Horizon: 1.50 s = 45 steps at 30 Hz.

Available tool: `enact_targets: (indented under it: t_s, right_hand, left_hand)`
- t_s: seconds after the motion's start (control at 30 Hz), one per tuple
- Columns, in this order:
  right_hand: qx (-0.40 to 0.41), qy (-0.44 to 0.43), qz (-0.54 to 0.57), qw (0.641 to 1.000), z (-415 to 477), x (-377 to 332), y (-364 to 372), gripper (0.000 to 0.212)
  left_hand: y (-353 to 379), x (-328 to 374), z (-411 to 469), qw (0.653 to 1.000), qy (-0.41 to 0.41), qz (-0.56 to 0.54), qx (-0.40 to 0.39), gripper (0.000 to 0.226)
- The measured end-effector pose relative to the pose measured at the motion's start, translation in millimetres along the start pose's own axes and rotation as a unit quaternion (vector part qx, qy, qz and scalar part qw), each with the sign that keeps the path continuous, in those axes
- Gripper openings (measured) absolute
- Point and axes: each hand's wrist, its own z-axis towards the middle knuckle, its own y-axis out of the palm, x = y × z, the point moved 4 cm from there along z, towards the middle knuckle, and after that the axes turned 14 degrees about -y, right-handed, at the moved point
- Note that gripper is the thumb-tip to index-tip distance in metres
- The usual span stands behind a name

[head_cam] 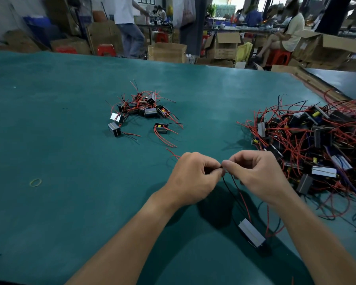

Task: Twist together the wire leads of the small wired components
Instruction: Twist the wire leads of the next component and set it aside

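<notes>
Closest, the small component (pixel 251 233) sends its leads (pixel 228 189) up to the left hand (pixel 190 177) and right hand (pixel 257 175), whose fingers (pixel 227 163) pinch the ends together for twisting.

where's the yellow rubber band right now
In the head view the yellow rubber band lies on the green table, far left, well away from the left hand and nearer the camera than the small pile of components.
</notes>
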Motion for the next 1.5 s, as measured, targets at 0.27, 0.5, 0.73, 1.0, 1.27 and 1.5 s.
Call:
enact_targets:
  t_s: [0.27, 0.5, 0.73, 1.0, 1.27, 1.5]
  right_hand:
    - [-0.034, -0.106, -0.076, 0.991, -3.4, -15.6, -1.1, 0.016]
    - [-0.083, -0.011, 0.085, 0.993, -2.2, -6.6, -4.1, 0.015]
    - [-0.139, 0.033, 0.128, 0.981, -5.8, -4.8, -2.7, 0.003]
    - [-0.130, 0.050, 0.034, 0.990, -4.6, -0.3, -0.5, 0.016]
    - [-0.012, 0.015, 0.043, 0.999, -1.8, -0.5, 2.7, 0.014]
    - [-0.060, -0.120, -0.067, 0.989, -2.7, -14.0, -2.1, 0.019]
  left_hand:
    - [2.8, -6.6, 2.6, 0.985, -0.109, -0.116, -0.071, 0.028]
    - [2.6, -2.7, -1.0, 0.971, -0.122, -0.143, -0.149, 0.022]
    - [3.9, -0.8, -4.6, 0.969, -0.102, -0.129, -0.187, 0.024]
    - [1.8, 3.0, -5.8, 0.998, 0.032, 0.042, -0.026, 0.035]
    - [-1.6, 1.4, -0.4, 0.999, 0.039, 0.014, 0.031, 0.028]
    - [-0.9, -3.1, 2.0, 0.961, -0.159, -0.190, -0.121, 0.033]
